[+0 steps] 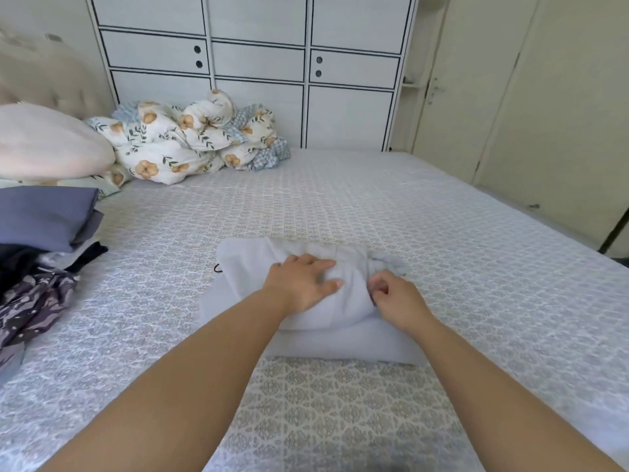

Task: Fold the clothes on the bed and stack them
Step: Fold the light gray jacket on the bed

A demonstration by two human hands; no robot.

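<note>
the fingers [325, 264] of the left hand [303, 284] lie straight and flat, pressing on the pale grey half-folded cloth garment [306, 301]; the right hand [396, 299] curls its fingers to pinch the garment's right edge. the garment sits mid-bed on the patterned grey bedspread [442, 233]. well left of the garment lies a stack of folded blue and dark clothes [47, 226]; far behind it, a crumpled floral quilt [190, 141].

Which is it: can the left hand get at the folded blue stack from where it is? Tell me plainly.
Probably yes. The left hand lies flat on the pale garment, and only bare bedspread lies between it and the folded blue stack on that same side. It would have to let go of the garment first.
</note>
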